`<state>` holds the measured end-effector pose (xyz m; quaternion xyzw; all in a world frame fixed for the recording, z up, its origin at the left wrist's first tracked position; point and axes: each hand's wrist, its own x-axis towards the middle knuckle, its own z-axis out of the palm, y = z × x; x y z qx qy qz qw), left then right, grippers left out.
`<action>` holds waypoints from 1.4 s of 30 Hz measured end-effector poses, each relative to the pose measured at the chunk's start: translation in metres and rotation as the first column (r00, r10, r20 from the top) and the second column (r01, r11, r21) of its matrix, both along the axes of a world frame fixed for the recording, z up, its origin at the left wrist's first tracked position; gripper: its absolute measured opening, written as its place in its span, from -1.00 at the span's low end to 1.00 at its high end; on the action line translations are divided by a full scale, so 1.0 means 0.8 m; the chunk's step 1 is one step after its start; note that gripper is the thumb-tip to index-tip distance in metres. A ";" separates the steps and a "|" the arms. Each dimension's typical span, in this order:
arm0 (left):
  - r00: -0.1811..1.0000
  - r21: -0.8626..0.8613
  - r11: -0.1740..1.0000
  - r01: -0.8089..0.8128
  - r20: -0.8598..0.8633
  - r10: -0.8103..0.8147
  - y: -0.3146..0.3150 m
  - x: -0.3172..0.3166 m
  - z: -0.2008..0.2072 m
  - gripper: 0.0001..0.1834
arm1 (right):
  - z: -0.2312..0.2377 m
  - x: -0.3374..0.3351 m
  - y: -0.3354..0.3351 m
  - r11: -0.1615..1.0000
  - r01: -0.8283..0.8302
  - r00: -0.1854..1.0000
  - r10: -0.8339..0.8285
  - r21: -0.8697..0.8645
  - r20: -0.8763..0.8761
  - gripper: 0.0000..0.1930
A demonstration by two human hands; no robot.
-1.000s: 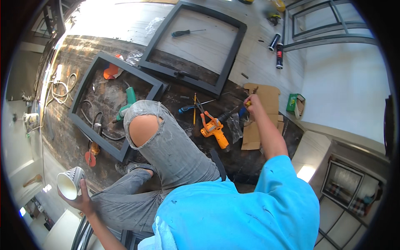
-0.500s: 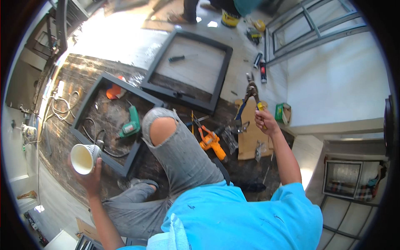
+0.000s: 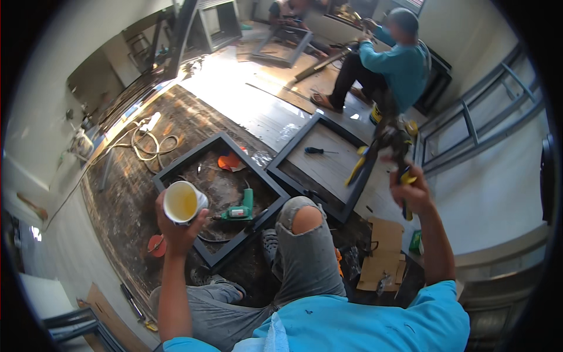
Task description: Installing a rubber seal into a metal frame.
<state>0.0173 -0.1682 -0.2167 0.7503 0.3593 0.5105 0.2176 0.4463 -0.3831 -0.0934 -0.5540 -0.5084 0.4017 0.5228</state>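
Observation:
My left hand (image 3: 178, 230) is wrapped round a white cup (image 3: 185, 202) with some yellowish contents, tilted so its inside shows. It is above the near left part of a dark grey frame (image 3: 220, 257). Raised at the right, my right hand (image 3: 412, 190) grips one handle of a plier-like tool (image 3: 393, 136) with dark and yellow handles. The tool's other handle (image 3: 355, 167) swings out wide to the left, over a second grey frame (image 3: 346, 210). Motion blurs the tool's head, so its exact kind is unclear.
A green drill (image 3: 239, 211) and an orange item (image 3: 232, 159) lie inside the nearer frame; a screwdriver (image 3: 319, 151) lies inside the other. Cardboard (image 3: 380, 252) is by my knee. A co-worker (image 3: 399, 70) sits at the far right, another person (image 3: 287, 14) further back. Cable (image 3: 149, 144) coils at left.
The view has tilted up and turned, bringing the co-workers into sight. My right hand has lifted the plier-like tool further out. The cup remains in my left hand.

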 end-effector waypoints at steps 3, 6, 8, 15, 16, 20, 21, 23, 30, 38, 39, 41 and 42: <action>1.000 0.016 1.000 -0.006 -0.006 0.006 -0.004 -0.001 0.008 -0.20 | -0.016 -0.038 0.014 0.926 -0.276 0.956 0.293 -0.256 0.031 -0.42; 0.999 -0.040 0.999 0.035 0.025 -0.034 -0.009 0.001 0.012 -0.21 | -0.039 -0.059 0.026 0.870 -0.351 0.926 0.377 -0.346 0.010 -0.46; 0.998 0.006 0.998 0.061 -0.015 -0.060 -0.011 0.003 0.014 -0.21 | -0.044 -0.059 0.032 0.872 -0.310 0.932 0.357 -0.379 0.058 -0.46; 0.996 0.107 0.990 0.089 -0.010 -0.088 -0.010 0.004 0.010 -0.21 | -0.108 -0.116 0.027 0.978 -0.181 0.940 0.202 -0.099 0.277 -0.14; 0.993 0.082 0.991 0.110 0.025 -0.113 -0.010 0.005 0.009 -0.21 | -0.119 -0.128 0.020 0.985 -0.126 0.968 0.148 -0.116 0.204 -0.12; 0.999 0.095 0.995 0.028 -0.027 -0.026 -0.010 0.007 0.009 -0.23 | -0.134 -0.153 0.027 0.937 -0.340 0.862 0.345 -0.080 0.372 -0.17; 1.000 0.099 0.995 0.019 0.001 -0.019 -0.010 0.007 0.010 -0.23 | -0.130 -0.158 0.031 0.941 -0.321 0.833 0.334 -0.107 0.442 -0.21; 1.000 0.101 0.995 -0.009 0.029 0.006 -0.011 0.006 0.011 -0.23 | -0.111 -0.162 0.045 0.923 -0.357 0.789 0.381 -0.145 0.482 -0.23; 0.988 0.182 0.973 -0.143 0.079 0.130 -0.010 0.005 0.004 -0.22 | -0.045 -0.179 0.109 0.912 -0.252 0.637 0.408 -0.324 0.655 -0.30; 0.950 0.265 0.914 -0.306 0.031 0.310 0.002 -0.005 -0.014 -0.11 | -0.037 -0.198 0.138 0.857 -0.298 0.555 0.514 -0.421 0.654 -0.17; 0.950 0.262 0.914 -0.309 0.033 0.312 0.003 -0.006 -0.016 -0.11 | -0.036 -0.201 0.140 0.855 -0.308 0.569 0.517 -0.418 0.639 -0.17; 0.961 0.224 0.935 -0.277 0.065 0.269 0.004 -0.005 -0.018 -0.13 | -0.033 -0.204 0.145 0.842 -0.319 0.540 0.539 -0.435 0.646 -0.15; 0.960 0.228 0.933 -0.279 0.060 0.272 0.005 -0.005 -0.019 -0.13 | -0.032 -0.206 0.147 0.833 -0.318 0.549 0.552 -0.454 0.628 -0.15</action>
